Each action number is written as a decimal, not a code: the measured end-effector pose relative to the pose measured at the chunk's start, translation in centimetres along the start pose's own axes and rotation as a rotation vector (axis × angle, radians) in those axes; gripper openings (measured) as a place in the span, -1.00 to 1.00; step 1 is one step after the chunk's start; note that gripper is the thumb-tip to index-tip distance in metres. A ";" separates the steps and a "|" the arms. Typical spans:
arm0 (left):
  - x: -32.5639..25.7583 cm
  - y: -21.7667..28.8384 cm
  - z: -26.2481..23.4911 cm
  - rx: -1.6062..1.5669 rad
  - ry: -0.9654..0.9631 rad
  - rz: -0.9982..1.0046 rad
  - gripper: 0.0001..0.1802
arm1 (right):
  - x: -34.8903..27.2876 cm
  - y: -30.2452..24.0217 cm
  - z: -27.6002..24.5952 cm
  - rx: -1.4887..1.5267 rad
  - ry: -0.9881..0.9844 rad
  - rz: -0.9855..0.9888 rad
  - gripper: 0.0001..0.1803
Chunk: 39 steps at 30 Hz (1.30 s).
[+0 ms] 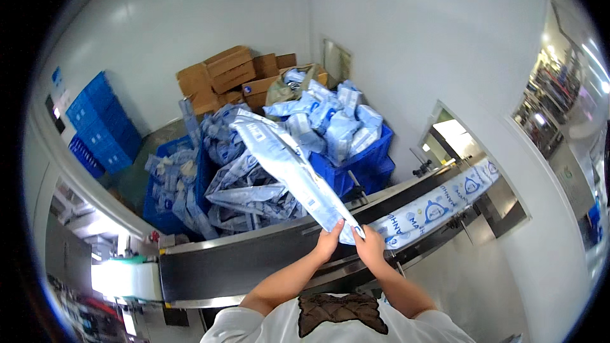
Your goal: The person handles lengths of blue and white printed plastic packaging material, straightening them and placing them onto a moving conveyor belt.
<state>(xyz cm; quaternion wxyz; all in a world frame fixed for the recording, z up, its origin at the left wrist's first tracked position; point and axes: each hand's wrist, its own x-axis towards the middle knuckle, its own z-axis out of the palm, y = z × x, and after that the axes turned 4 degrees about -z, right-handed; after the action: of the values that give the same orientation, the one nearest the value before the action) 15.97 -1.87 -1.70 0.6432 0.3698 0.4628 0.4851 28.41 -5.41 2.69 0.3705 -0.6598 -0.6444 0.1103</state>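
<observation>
My left hand (pixel 328 242) and my right hand (pixel 370 245) are both closed on the near end of a long, flat strip of white-and-blue plastic packaging (pixel 286 164). The strip stretches away to the upper left, over the belt and the heap beyond it. To the right of my right hand, a printed white-and-blue packaging length (pixel 438 208) lies on the conveyor belt (pixel 222 268) and reaches through a wall opening. Whether anything is inside the held strip, I cannot tell.
Past the conveyor, blue crates (pixel 389 174) hold packed pouches (pixel 343 128), beside a heap of crumpled film (pixel 248 194). Cardboard boxes (pixel 219 75) lie against the back wall. Stacked blue crates (pixel 105 124) stand at the left. A metal guide rail runs along the belt.
</observation>
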 end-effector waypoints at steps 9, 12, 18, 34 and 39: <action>-1.1 1.4 -5.0 -0.211 0.057 -0.141 -0.38 | -1.1 0.3 -5.3 -0.218 -0.200 -0.677 -0.31; -1.8 3.3 -6.1 -0.192 0.090 -0.299 -0.47 | -0.3 2.5 -7.9 -0.257 -0.204 -0.573 -0.28; -2.7 5.2 -9.8 -0.076 0.009 -0.453 -0.58 | 1.2 9.8 -7.9 -0.510 -0.051 -0.428 -0.55; 4.5 12.9 -8.8 -0.161 0.009 -0.028 -0.34 | 4.6 7.4 -1.0 -0.194 -0.116 0.092 -0.40; 1.7 4.8 -0.5 -0.187 -0.259 -0.265 -0.45 | 4.7 3.8 -0.2 -0.014 -0.111 0.210 -0.35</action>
<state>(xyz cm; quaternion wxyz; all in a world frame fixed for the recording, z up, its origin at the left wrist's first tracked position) 14.31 1.00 2.16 0.7872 0.3034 0.3737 0.3855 32.14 -0.69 1.93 0.3161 -0.7189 -0.5922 0.1806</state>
